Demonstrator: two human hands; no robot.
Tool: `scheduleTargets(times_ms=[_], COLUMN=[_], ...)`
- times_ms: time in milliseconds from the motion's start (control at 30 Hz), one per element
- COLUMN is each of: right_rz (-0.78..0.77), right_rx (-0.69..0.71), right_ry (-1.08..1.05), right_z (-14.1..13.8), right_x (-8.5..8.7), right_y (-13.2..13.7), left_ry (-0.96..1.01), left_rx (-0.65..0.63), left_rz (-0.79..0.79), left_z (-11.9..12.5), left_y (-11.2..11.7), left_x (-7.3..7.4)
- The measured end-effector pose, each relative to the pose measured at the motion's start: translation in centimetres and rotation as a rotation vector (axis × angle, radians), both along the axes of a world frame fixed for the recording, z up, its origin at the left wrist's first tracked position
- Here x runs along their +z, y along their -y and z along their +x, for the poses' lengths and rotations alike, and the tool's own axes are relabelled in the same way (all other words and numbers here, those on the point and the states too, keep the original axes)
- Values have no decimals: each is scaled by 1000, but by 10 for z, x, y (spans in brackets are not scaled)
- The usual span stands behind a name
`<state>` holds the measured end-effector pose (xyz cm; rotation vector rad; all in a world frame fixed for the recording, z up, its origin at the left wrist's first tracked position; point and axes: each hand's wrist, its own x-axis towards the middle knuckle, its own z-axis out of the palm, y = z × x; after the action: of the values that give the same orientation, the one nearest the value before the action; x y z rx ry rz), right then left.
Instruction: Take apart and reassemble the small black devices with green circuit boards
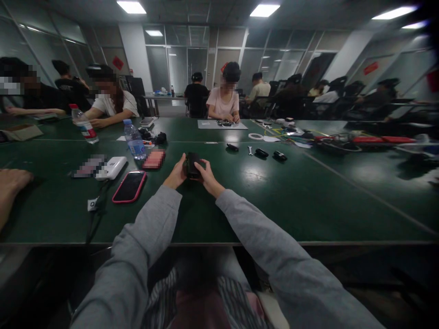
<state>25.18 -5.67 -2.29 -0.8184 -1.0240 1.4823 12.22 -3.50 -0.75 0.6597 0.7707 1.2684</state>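
Note:
Between my hands, just over the green table [274,201], is a small black box-shaped object [192,168]; its exact kind does not show. My left hand [177,172] grips its left side, fingers partly hidden behind it. On the other side my right hand [207,176] is closed around it, thumb lying across the face turned to me. To the right, beyond my hands, lie a small wrench [250,151] and several small black parts, among them one dark piece [261,153] and another [280,156].
Left of my hands are a pink-rimmed phone [129,187], a white power bank [112,168] with a cable, and a water bottle [133,140]. A red-capped bottle [84,124] stands farther off. Another person's hand [15,180] rests at the far left. Cables and tools clutter the right back.

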Motion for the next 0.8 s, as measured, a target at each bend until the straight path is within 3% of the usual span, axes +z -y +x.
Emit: scheduleTargets(times_ms=[200, 400, 533, 667, 800], right_rz=[75, 218, 319, 254, 112], right_rx=[-60, -37, -118, -170, -113], right_ry=[153, 295, 418, 323, 170], right_z=[-2, -5, -2, 4, 10], right_x=[-6, -15, -18, -11, -4], right_y=[-1, -6, -11, -14, -14], left_ry=[-29, -63, -51, 16, 29], left_rx=[-24, 86, 181, 196, 159], left_rz=[21, 4, 7, -23, -27], left_z=[4, 0, -5, -9, -10], left_y=[6, -1, -6, -8, -6], left_x=[-1, -12, -16, -14, -11])
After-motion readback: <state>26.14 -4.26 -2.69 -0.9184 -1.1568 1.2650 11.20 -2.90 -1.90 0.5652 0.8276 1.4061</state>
